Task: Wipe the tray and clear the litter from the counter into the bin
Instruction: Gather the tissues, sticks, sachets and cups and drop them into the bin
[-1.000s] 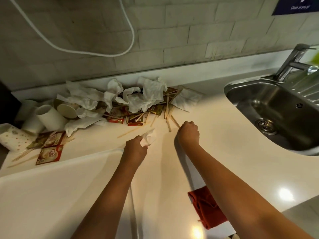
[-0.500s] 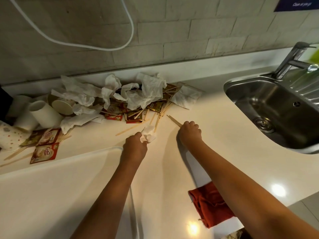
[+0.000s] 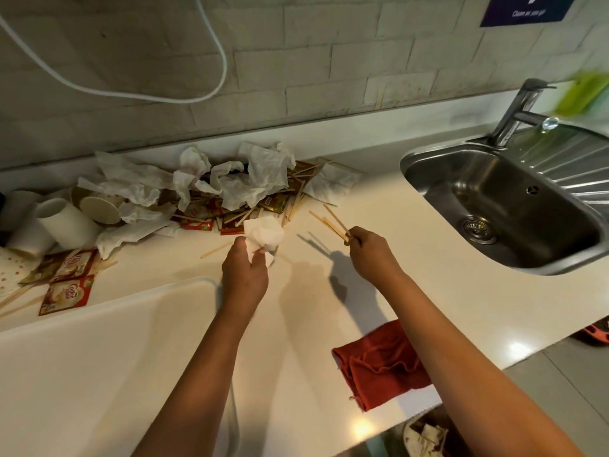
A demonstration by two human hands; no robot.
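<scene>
On the counter [image 3: 412,291] you've got the tray [image 3: 82,374] sitting lower left, so watch your left forearm: it hangs right over the tray's corner, and a lazy swing toward the bin could nudge it along the counter.

Next biggest worry is the litter pile [image 3: 204,189] against the back wall. It's a loose heap of crumpled napkins, sachets and sticks, with paper cups [image 3: 66,222] lying on their sides at its left end. Grab carelessly and I'd bet those cups roll, or the sachets slide off toward the tray.

The bin [image 3: 425,437] only peeks in at the bottom edge, under your right arm. That's a small target below the counter lip, so anything dropped early probably lands on the floor. The red cloth [image 3: 379,367] lies near that edge too and could get dragged off.

Your left hand [image 3: 245,275] is pinching a crumpled napkin [image 3: 265,234]; fine, it's light.

Your right hand [image 3: 372,255] grips a few wooden sticks [image 3: 333,222] by one end, fanned out. Thin and loose like that, one could slip out mid-carry, and the sink [image 3: 504,206] is just beside you.
</scene>
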